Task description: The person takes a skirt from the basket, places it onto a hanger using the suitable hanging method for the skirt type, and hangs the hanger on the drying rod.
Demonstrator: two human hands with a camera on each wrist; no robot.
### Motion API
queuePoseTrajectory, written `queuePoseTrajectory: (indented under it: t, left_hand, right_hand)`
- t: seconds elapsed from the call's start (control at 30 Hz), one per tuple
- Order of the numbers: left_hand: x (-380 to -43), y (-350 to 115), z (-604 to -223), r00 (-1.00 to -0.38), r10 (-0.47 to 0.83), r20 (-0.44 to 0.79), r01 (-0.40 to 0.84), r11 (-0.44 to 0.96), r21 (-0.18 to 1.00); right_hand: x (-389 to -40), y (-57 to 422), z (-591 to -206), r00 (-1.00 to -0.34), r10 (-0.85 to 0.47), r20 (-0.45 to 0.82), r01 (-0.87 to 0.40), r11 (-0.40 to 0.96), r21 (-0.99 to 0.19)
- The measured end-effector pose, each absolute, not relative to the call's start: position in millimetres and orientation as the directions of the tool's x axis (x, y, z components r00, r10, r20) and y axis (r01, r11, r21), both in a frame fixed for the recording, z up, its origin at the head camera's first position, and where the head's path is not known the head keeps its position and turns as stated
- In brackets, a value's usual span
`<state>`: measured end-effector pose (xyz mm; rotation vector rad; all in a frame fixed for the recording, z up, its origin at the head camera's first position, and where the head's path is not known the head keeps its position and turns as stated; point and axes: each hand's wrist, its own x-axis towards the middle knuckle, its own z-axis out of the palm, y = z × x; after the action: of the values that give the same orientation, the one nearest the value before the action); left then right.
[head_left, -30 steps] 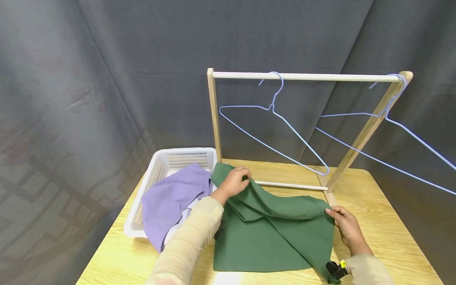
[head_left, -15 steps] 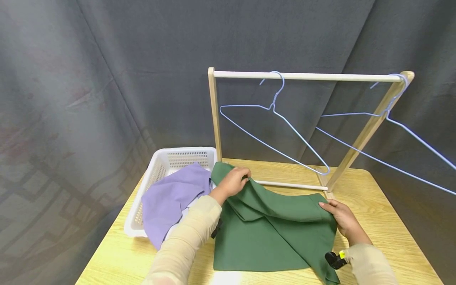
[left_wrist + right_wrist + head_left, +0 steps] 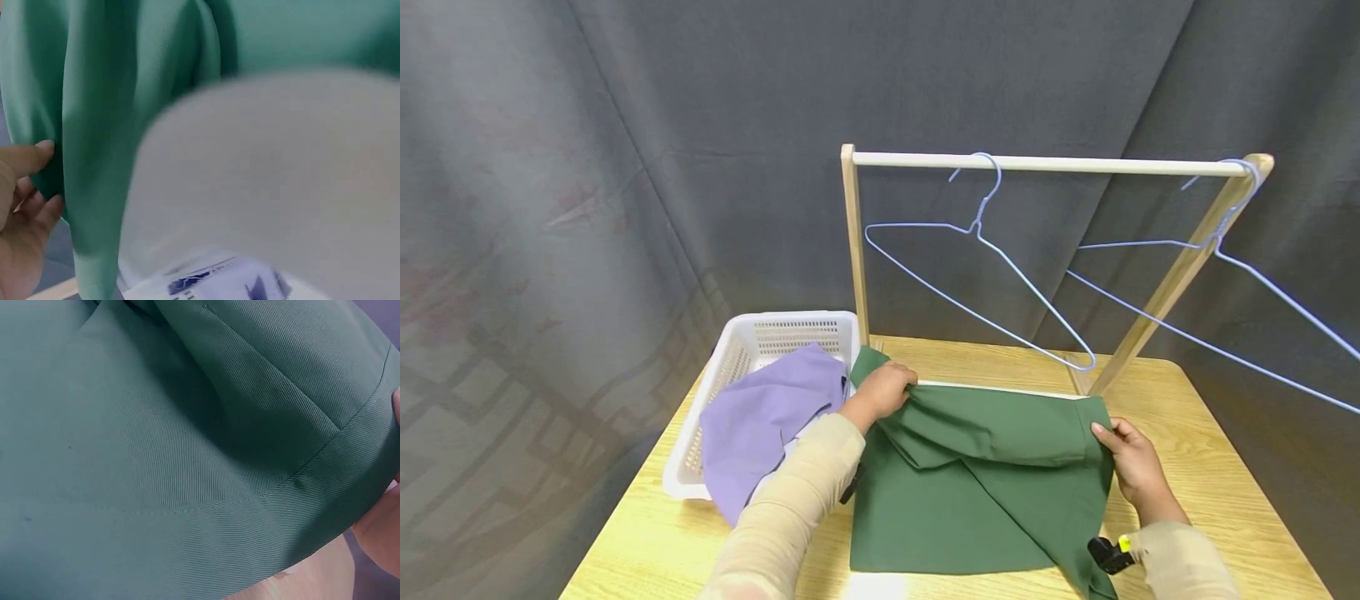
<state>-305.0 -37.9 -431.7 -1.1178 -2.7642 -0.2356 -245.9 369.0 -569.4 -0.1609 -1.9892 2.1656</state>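
Note:
A green garment (image 3: 955, 500) with a wide stitched hem lies on the wooden table, its upper part lifted and folded in loose creases. My left hand (image 3: 883, 392) pinches the top edge near its left corner. In the left wrist view, thumb and fingertips (image 3: 45, 147) grip a fold of the green cloth, and my pale sleeve blocks much of that view. At the other end, my right hand (image 3: 1135, 458) holds the hemmed right edge with the thumb on top. Close up in the right wrist view, the hem (image 3: 250, 531) and a seam meeting it show, with the hand partly behind the cloth.
To the left, a white plastic basket (image 3: 681, 467) holds a purple garment (image 3: 767, 417) draped over its front rim. Behind the cloth stands a wooden rack (image 3: 853, 242) whose white rod (image 3: 1060, 164) carries two lavender wire hangers, a left hanger (image 3: 1000, 250) and a right hanger (image 3: 1270, 275).
My right hand has shifted its hold along the hemmed edge and drawn it slightly up and right. The cloth between my hands is straighter along the top. My left hand moved a little left.

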Motion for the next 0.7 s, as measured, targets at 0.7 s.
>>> queuePoseTrajectory:
  t: [0.7]
  left_hand:
    - [-308,-34,-430,-0.819,0.505,0.273,0.557,0.814,0.163]
  right_hand:
    - [-252,383,-585,-0.891,0.435,0.127,0.105,0.472,-0.875]
